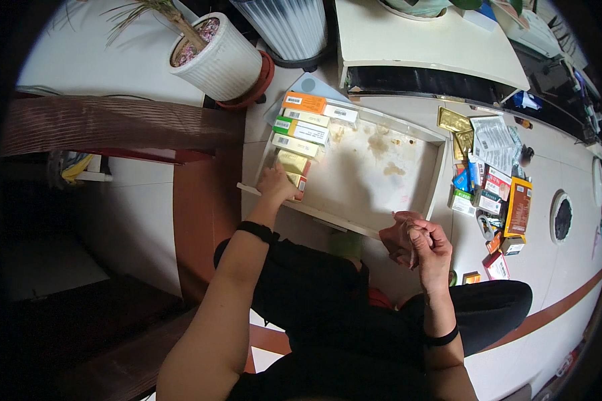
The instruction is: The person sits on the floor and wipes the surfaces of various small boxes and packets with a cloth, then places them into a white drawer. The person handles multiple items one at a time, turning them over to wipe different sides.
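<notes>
A white drawer (351,210) with brown stains on its bottom lies on the floor in front of me. Medicine boxes line its left side: an orange box (305,102), a green and white box (301,130), several cream boxes (295,145) and a white box (341,115). My left hand (277,184) is at the near left corner, its fingers touching a pale yellow box (292,162) and a small red and yellow box (298,180). Whether it grips either is unclear. Over the drawer's near edge, my right hand (431,245) pinches a crumpled pink cloth (401,238).
Right of the drawer, several medicine boxes (487,200), blister packs (491,143) and a brown-orange packet (519,205) lie piled on the tiles. A white cabinet (426,45) and a potted plant (220,60) stand beyond. Dark wooden furniture (120,125) is at left.
</notes>
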The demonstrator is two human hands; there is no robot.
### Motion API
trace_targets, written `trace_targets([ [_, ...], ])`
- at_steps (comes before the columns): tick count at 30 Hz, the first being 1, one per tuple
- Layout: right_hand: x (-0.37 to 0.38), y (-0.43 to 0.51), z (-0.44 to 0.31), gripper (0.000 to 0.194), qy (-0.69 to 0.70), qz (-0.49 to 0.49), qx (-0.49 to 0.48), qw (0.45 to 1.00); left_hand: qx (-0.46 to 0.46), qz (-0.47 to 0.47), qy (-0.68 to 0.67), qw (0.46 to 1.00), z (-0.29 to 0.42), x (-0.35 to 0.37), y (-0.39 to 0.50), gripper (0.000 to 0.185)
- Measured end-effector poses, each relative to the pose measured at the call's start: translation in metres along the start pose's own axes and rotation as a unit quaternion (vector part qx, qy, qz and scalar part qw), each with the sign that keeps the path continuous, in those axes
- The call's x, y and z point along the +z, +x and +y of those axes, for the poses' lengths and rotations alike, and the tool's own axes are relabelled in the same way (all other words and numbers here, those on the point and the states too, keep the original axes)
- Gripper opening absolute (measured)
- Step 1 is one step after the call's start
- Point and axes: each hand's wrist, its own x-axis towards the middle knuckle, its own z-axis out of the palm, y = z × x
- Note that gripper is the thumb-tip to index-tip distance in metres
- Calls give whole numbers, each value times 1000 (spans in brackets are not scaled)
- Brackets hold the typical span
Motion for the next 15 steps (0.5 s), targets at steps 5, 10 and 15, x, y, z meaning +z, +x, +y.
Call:
trace_targets([
  [5, -1, 0, 2, 16, -16, 22, 5, 1000, 30, -27, 12, 999, 0, 13, 11, 123],
  [10, 0, 0, 0, 16, -41, 22, -3, 999, 29, 41, 25, 998, -16, 40, 55, 123],
  [15, 0, -1, 2, 16, -23, 45, 43, 998, 98, 133, -42, 985, -39, 50, 63, 104],
])
